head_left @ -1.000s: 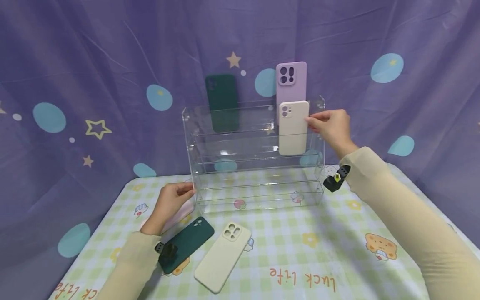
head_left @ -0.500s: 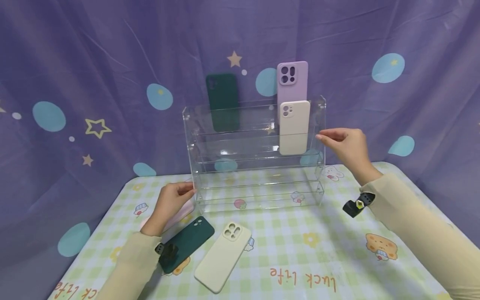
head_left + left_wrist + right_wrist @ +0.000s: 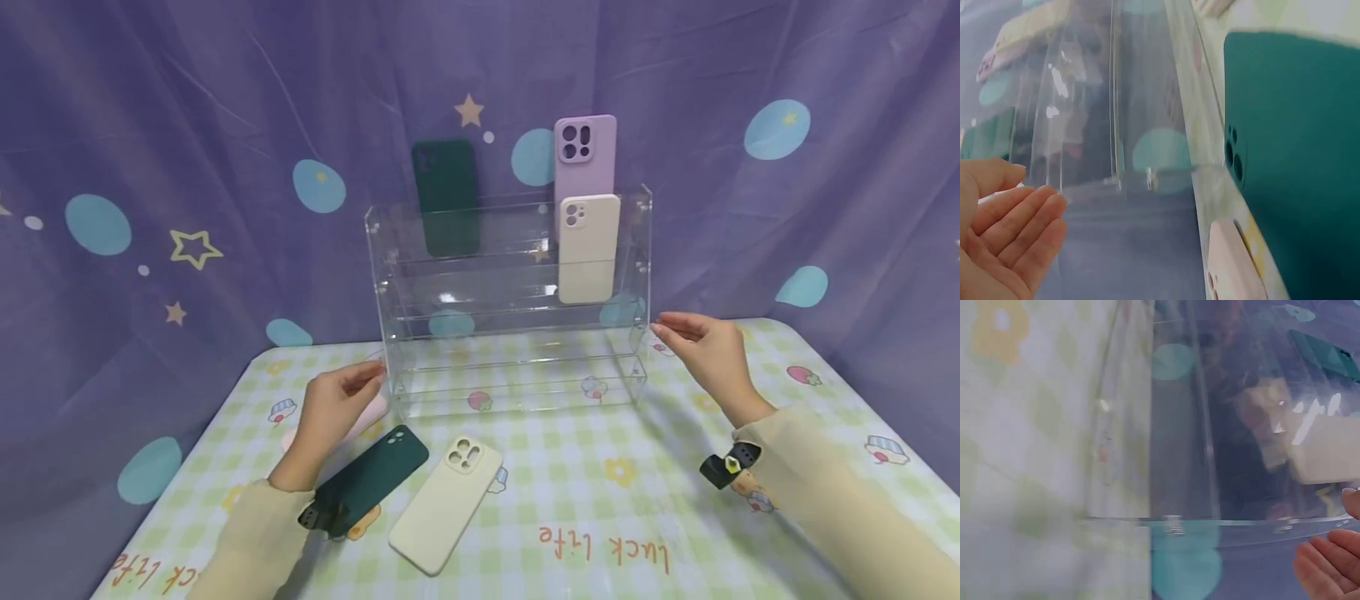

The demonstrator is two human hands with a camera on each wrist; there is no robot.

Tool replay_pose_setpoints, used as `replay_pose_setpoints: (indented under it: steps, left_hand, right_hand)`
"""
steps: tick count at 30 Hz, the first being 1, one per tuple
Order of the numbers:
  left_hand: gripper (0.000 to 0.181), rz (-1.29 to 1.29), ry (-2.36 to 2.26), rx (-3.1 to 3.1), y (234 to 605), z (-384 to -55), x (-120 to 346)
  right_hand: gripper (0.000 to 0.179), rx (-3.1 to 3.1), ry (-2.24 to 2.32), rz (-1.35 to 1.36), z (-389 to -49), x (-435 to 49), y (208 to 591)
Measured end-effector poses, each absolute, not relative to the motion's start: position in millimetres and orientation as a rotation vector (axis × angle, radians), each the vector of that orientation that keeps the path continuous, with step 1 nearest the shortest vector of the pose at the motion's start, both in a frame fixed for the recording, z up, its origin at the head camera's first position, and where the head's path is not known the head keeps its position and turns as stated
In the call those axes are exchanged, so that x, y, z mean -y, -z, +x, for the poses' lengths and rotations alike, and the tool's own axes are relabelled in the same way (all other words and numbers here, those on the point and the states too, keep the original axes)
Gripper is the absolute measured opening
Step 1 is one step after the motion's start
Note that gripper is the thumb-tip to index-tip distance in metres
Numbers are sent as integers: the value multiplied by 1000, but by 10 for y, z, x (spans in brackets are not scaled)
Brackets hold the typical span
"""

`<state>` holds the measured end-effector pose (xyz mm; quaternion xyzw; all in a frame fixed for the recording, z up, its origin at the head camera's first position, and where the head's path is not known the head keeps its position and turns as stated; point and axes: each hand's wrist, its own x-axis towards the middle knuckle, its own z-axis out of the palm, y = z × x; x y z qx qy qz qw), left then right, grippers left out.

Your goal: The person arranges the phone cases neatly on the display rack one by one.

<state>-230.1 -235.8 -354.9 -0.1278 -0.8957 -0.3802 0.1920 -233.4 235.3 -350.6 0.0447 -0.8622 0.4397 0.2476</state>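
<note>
A clear acrylic tiered display stand (image 3: 487,287) stands at mid-table. On its upper tier lean a dark green phone case (image 3: 447,196) at left and a lilac phone case (image 3: 588,158) at right. One tier lower, a white phone case (image 3: 588,250) leans in front of the lilac one. My left hand (image 3: 335,408) is at the stand's left side, thumb and fingers apart in the left wrist view, holding nothing. Beside the right side panel, my right hand (image 3: 708,358) hovers with relaxed fingers and nothing in it; only part of it shows in the right wrist view.
On the checked tablecloth (image 3: 570,483) in front lie another dark green phone case (image 3: 378,479) and a cream phone case (image 3: 446,504). A pink phone case (image 3: 367,415) is partly hidden behind the left hand. A purple curtain (image 3: 225,125) hangs behind.
My right hand has let go of the white phone case and moved down along the stand's right side. My left hand has shifted slightly left, its fingertips easing off the stand's side.
</note>
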Motion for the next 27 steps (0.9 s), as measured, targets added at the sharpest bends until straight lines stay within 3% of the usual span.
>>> replay_pose_setpoints:
  steps: [6,13,27]
  left_hand:
    - [24,-411,1174,2517,3572,-2137,2254]
    - [33,-506,1674,2542,3644,-1978,2035]
    - [58,-396,2183,2622,3902,-1697,1663]
  right_hand:
    - [45,2382,-1308,68,-2341,-2323,3720]
    - [45,2354,-1405,33,-2318,-2270,3844]
    - [42,2350,-1450,-1,-2321,-2208,3964]
